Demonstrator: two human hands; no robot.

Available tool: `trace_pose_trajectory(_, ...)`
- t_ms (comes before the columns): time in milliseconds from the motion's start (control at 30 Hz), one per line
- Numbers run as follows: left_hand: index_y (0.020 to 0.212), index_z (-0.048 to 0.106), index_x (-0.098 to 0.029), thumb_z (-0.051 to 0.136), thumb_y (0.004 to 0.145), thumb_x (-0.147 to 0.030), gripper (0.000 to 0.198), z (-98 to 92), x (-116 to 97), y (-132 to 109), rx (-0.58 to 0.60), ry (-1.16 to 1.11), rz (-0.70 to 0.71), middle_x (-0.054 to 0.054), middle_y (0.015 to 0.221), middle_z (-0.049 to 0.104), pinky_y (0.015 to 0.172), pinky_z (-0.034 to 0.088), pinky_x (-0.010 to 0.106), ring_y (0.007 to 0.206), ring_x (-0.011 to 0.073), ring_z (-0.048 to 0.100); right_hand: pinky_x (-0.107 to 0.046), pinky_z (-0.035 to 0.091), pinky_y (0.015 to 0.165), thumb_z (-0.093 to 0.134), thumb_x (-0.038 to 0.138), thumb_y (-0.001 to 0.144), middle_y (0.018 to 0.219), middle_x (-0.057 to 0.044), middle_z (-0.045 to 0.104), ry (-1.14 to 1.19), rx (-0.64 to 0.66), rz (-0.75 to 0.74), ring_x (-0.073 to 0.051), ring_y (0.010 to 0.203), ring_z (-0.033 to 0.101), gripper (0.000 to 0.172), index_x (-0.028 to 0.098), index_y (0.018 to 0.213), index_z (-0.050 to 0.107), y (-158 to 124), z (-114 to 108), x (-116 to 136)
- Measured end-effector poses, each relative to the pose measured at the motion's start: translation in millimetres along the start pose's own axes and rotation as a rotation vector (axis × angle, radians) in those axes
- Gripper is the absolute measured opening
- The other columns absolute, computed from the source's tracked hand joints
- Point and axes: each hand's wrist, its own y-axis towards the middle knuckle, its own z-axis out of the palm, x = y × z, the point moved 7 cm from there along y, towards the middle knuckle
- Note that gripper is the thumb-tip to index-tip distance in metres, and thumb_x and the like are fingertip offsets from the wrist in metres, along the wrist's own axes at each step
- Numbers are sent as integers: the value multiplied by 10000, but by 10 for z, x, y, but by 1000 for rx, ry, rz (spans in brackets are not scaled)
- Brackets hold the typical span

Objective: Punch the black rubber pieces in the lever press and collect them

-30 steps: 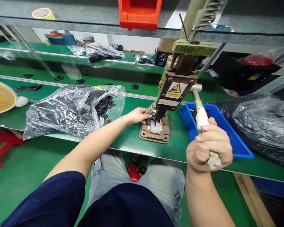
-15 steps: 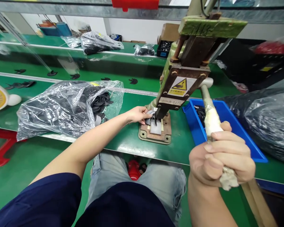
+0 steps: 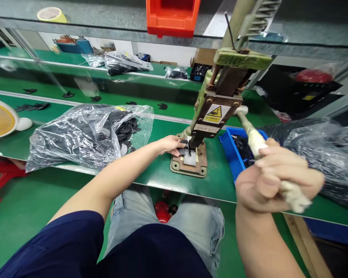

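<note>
On the green bench stands a hand press (image 3: 210, 112) with a yellow warning label. My right hand (image 3: 278, 175) is closed around the taped lever (image 3: 253, 135) of the press, near its ragged wrapped end. At the base plate (image 3: 187, 168), my left hand (image 3: 173, 145) pinches a dark, flat, curved plastic piece (image 3: 182, 150) under the press ram. Part of that piece is hidden by the fingers and the ram.
A clear bag (image 3: 75, 135) of dark pieces lies to the left. Right of the press is a blue bin (image 3: 232, 154) with dark parts. A black-wrapped bundle (image 3: 333, 158) sits farther right. An orange bin (image 3: 173, 17) hangs on the shelf above.
My right hand has turned with the lever, whose outer end now points farther right. My left hand stays at the base with the dark piece. The view has tilted upward a little.
</note>
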Motion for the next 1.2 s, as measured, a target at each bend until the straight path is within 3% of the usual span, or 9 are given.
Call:
trace_pose_trajectory(33,720,443,-194,907,763,-402,510,8,-2,-25,-1,-4,12,-13,537,625,499,572,196,461,123,663,-471,590,888,707,368,828,737,14,591,14,27,8,-156,755,667,176,214,875,636,160,63,7)
trace_pose_trajectory(133,765,475,-182,879,803,-406,463,2,-2,-131,-17,-45,62,-14,573,649,505,580,194,449,101,648,-420,514,1002,605,318,906,1125,-71,623,56,185,96,-151,1054,686,384,156,1253,635,633,283,-40)
trace_pose_trajectory(233,794,502,-172,869,816,-425,446,-31,-9,-347,-13,-100,150,-12,597,661,497,581,196,452,97,647,-402,467,1061,551,276,930,1294,-96,564,79,255,148,-169,1234,632,450,160,1364,574,768,309,-135)
trace_pose_trajectory(333,816,526,-164,872,807,-446,447,-58,-26,-721,16,-127,252,-2,635,686,481,574,197,466,99,654,-381,515,1032,648,280,905,1291,-114,601,-24,135,229,-165,1160,650,463,185,1351,564,323,68,-280)
trace_pose_trajectory(500,820,534,-167,861,797,-491,461,29,-35,-1379,72,-140,342,2,667,704,474,563,203,484,103,655,-302,623,779,726,310,870,954,-57,734,-6,538,616,-145,858,723,278,191,1115,670,-1185,166,-322)
trace_pose_trajectory(600,821,547,-167,852,791,-521,469,146,-3,-1576,94,-129,371,-3,669,690,474,563,207,489,101,648,-307,637,753,734,373,869,959,-58,754,51,644,739,-161,853,735,268,211,1076,681,-1728,306,-131)
trace_pose_trajectory(800,841,536,-179,817,815,-547,465,273,105,-1677,129,-101,365,-2,669,680,446,536,201,458,97,622,-318,612,801,681,398,904,962,-50,713,85,591,827,-168,890,698,188,223,958,641,-1885,365,41)
trace_pose_trajectory(1000,832,532,-193,792,847,-519,417,287,88,-1754,114,-6,361,-14,635,652,418,496,187,451,110,629,-330,572,830,685,318,891,958,-35,673,108,600,800,-161,890,656,109,234,936,632,-1824,306,145)
trace_pose_trajectory(1200,789,512,-194,832,801,-540,471,383,64,-1740,196,-66,294,-32,578,624,422,494,192,430,101,606,-335,565,786,606,318,937,925,-43,667,49,651,741,-159,837,639,88,230,937,614,-1774,259,214)
